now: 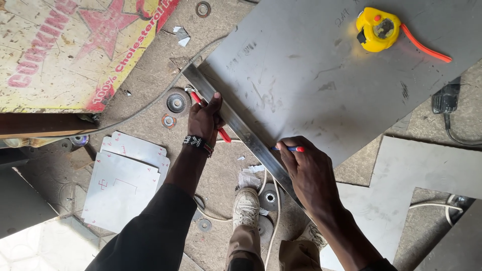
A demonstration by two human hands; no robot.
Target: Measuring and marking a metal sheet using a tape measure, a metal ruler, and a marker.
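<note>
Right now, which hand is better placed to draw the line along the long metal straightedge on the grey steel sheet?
The right hand: it holds the blue pen with red cap against the long metal straightedge. The left hand presses the straightedge on the grey steel sheet.

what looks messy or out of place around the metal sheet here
Worn grinding discs and paper scraps litter the ground beside the metal sheet. A red-handled tool lies under the left hand pressing the straightedge. The right hand holds a pen.
</note>
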